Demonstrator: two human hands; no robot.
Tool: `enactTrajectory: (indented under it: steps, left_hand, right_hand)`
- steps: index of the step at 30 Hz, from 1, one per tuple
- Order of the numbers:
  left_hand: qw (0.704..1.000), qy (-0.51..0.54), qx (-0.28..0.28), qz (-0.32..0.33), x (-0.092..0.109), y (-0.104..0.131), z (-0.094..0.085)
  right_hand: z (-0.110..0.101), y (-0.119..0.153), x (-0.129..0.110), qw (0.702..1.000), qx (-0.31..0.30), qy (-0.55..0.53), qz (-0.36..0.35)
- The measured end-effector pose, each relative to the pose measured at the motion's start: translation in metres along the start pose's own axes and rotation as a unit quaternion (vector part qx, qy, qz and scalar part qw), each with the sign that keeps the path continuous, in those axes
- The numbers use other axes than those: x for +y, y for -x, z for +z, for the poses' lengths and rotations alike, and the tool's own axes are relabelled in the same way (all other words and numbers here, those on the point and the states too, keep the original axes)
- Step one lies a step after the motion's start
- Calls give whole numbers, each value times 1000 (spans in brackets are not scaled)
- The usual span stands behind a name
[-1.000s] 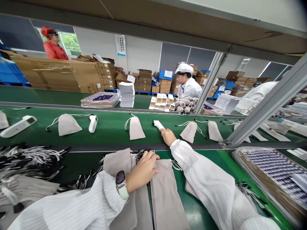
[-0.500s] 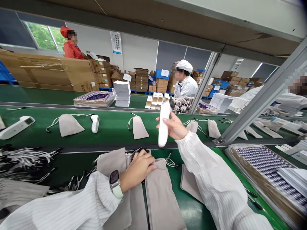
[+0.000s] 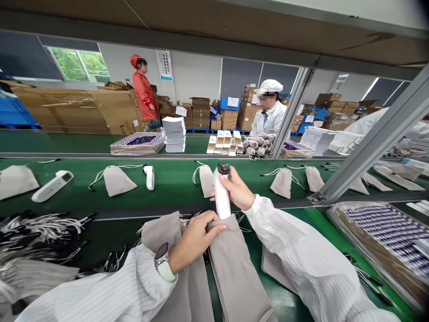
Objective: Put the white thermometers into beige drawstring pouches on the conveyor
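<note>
My right hand (image 3: 237, 190) is closed around a white handheld thermometer (image 3: 221, 197), held upright with its dark end up. The lower end of the thermometer sits at the mouth of a grey drawstring pouch (image 3: 236, 268), and its tip is hidden there. My left hand (image 3: 197, 237), with a watch (image 3: 161, 255) on the wrist, grips the upper left edge of this pouch between thumb and fingers. More grey pouches (image 3: 162, 230) lie flat under and beside my left forearm.
Beyond my hands, a green conveyor belt (image 3: 170, 179) carries pouches and another white thermometer (image 3: 53, 185). Many white cords (image 3: 43, 228) lie at left. A patterned tray (image 3: 385, 241) stands at right near a slanted metal post (image 3: 372, 152). Two co-workers are across the line.
My right hand has lowered the thermometer to the pouch mouth and turned it upright. My left hand has taken hold of the pouch's edge. Items on the belt appear farther right.
</note>
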State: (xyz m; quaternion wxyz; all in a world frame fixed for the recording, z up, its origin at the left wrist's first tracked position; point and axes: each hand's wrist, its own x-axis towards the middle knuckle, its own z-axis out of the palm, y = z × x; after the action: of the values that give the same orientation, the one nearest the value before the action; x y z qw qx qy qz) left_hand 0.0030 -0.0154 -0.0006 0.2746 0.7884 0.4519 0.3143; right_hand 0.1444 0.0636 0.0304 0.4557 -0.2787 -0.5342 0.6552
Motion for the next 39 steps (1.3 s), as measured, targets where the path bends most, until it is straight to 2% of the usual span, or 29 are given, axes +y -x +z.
enactTrajectory:
  steps: [3,6,10,12,13,15,17,18,20,21,22,23,25,27,28,29,30,31,33,34,35,37,38,39]
  left_hand:
    - [997,7,82,2,0,-3,-6]
    - [990,-5,139,-8,-2,-8,-13]
    - [991,-5,131,-20,-3,-13,-19]
    - [993,-15,113,-25,-1,-14,-25]
    - [994,-21,98,-34,0,-14,-29]
    - [996,-22,42,-71,7,-12,-41]
    - [991,14,-50,-120,17,-9,-55]
    - [984,54,-93,-143,23,-7,-62]
    - [960,169,-133,-179,34,-4,-72]
    - [947,229,-122,-188,38,-3,-75]
    - [936,280,-94,-190,40,-2,-77]
    - [929,317,-57,-182,40,-2,-78]
    - [929,344,17,-137,38,-4,-75]
    - [939,325,61,-93,35,-5,-69]
    - [948,302,63,-77,34,-5,-65]
    - [959,272,54,-61,34,-4,-61]
    - [970,234,36,-45,34,-2,-56]
    - [981,193,11,-26,35,1,-50]
    - [993,104,-54,21,33,8,-36]
    - [993,58,-88,46,30,12,-28]
    - [990,11,-121,69,26,15,-19]
    - [975,-82,-171,119,14,22,-4]
    - [965,-116,-193,131,8,24,1]
    - [957,-141,-212,139,2,25,5]
  right_hand:
    - [2,4,1,986,-86,103,102]
    - [-1,6,0,953,-162,200,159]
    - [-4,7,-1,916,-221,281,184]
    - [-6,6,1,907,-219,308,185]
    - [-10,4,1,910,-191,332,159]
    - [-22,1,0,913,-59,401,42]
    - [-42,-3,-5,880,100,456,-90]
    - [-52,-5,-9,860,154,469,-131]
    - [-69,-9,-15,846,205,468,-153]
    - [-73,-10,-18,856,209,451,-141]
    - [-72,-9,-18,878,195,421,-117]
    - [-67,-8,-16,907,157,381,-83]
    - [-42,-2,-5,958,7,288,-8]
    - [-6,6,15,962,-170,216,17]
    - [10,10,24,953,-227,203,-7]
    - [23,13,32,951,-236,194,-38]
    - [30,14,37,953,-221,199,-62]
    - [31,14,37,956,-171,222,-90]
    - [13,7,24,947,17,290,-138]
    - [-4,2,13,923,136,326,-153]
    - [-25,-2,2,882,260,363,-149]
    - [-68,-9,-17,764,447,458,-85]
    - [-89,-9,-21,703,491,512,-50]
    - [-107,-7,-21,655,505,562,-9]
